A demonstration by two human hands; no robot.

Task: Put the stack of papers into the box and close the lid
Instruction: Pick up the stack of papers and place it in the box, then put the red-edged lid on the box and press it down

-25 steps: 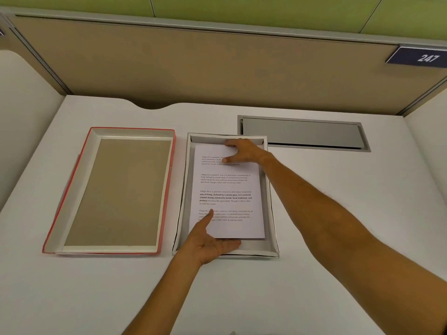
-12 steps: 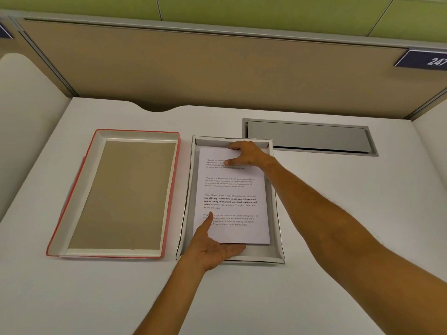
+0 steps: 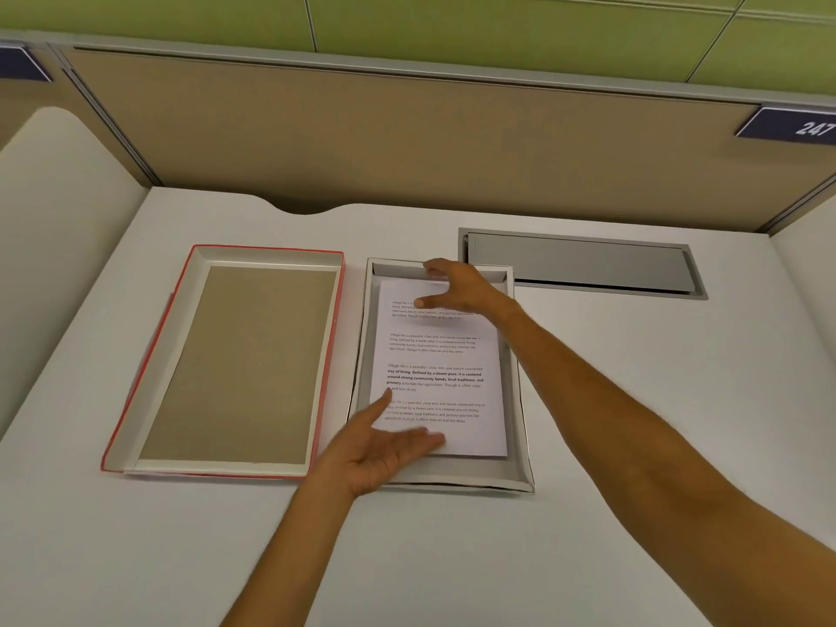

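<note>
Both hands (image 3: 384,450) (image 3: 461,289) resting open-fingered on papers (image 3: 443,355) in box (image 3: 520,427); sheets risk shifting askew, jamming lid (image 3: 239,364).

I read "247" in white on the blue plate (image 3: 789,124) at the partition's right; the paper (image 3: 441,377) carries paragraphs opening "Village life is a peaceful, close-knit".

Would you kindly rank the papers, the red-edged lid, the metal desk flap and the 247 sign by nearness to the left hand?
From the left hand:
1. Papers, at its fingers.
2. Red-edged lid, just left.
3. Metal desk flap, far right.
4. 247 sign, on the partition.
</note>
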